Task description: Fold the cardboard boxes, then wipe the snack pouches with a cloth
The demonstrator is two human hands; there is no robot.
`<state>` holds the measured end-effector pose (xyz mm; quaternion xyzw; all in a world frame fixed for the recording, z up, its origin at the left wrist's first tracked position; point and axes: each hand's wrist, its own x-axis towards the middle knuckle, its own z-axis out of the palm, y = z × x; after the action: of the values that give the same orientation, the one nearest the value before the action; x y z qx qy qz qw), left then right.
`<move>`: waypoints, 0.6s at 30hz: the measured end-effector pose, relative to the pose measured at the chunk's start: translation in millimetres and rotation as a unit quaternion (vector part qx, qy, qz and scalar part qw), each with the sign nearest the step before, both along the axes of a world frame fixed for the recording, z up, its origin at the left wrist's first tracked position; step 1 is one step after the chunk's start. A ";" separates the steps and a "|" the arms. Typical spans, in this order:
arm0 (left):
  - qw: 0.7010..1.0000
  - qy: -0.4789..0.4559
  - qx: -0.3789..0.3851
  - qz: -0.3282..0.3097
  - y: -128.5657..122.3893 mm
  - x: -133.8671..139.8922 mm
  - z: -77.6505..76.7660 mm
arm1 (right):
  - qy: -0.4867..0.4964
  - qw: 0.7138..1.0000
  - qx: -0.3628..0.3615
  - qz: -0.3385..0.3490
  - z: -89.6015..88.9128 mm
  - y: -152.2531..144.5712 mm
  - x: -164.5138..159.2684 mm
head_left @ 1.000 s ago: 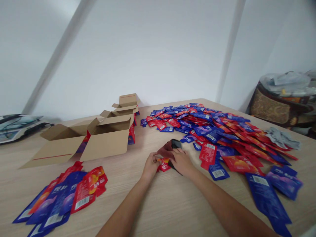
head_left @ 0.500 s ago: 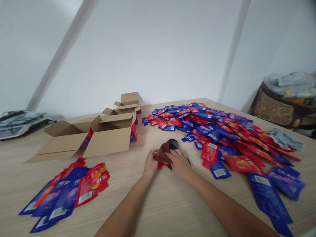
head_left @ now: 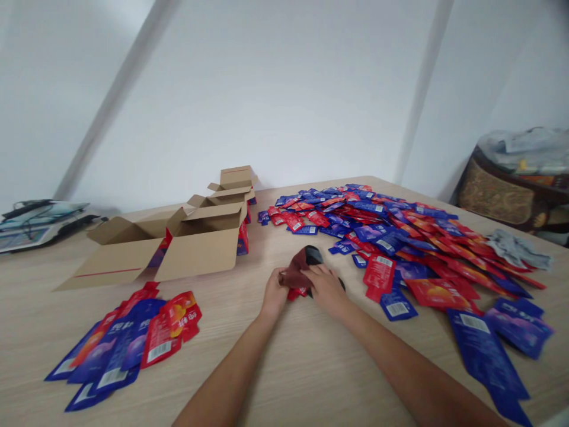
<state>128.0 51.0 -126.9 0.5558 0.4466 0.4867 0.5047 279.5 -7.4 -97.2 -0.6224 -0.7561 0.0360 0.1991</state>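
Note:
My left hand (head_left: pixel 274 292) pinches the left edge of a brown cloth (head_left: pixel 294 274) in the middle of the table. My right hand (head_left: pixel 326 289) lies over the cloth's right side, its fingers pressed on it. Behind the fingers a black and grey thing (head_left: pixel 313 255) shows; its kind is not clear. A red pouch (head_left: pixel 297 293) peeks out under the cloth between my hands. To the left, several overlapping red and blue pouches (head_left: pixel 118 350) lie in a fan. A big heap of red and blue pouches (head_left: pixel 377 228) spreads out to the right.
Open cardboard boxes (head_left: pixel 200 252) stand in a row at the back left, flaps spread. A grey cloth (head_left: pixel 518 249) rests by the heap's right edge. Papers and a dark cable (head_left: pixel 42 219) are at the far left. A patterned chair (head_left: pixel 495 190) stands beyond the table on the right.
The view has shifted slightly, so the table things sit a little further right. The brown cloth is lifted a bit at its left side, and more of the red pouch shows.

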 end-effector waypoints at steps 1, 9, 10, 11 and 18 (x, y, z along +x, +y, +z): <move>1.000 0.014 0.004 -0.005 -0.1 -0.6 -0.5 | 0.000 0.999 -0.010 -0.037 -0.9 5.4 8.7; 0.905 0.344 0.237 -0.084 -22.0 -3.6 15.1 | 0.095 0.986 0.040 -0.133 -15.3 16.7 48.4; 0.884 0.380 0.254 -0.103 -24.5 -3.7 16.7 | 0.120 0.982 0.054 -0.133 -17.3 16.9 48.9; 0.866 0.408 0.266 -0.115 -26.0 -3.9 17.6 | 0.142 0.978 0.066 -0.134 -19.4 17.7 49.4; 0.873 0.390 0.277 -0.096 -18.5 -6.2 18.0 | 0.276 0.938 0.175 -0.120 -19.3 21.0 48.0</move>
<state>121.8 32.6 -108.8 0.8573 0.3988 0.2838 0.1594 327.5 13.5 -116.5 -0.6293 -0.5858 0.0496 0.5082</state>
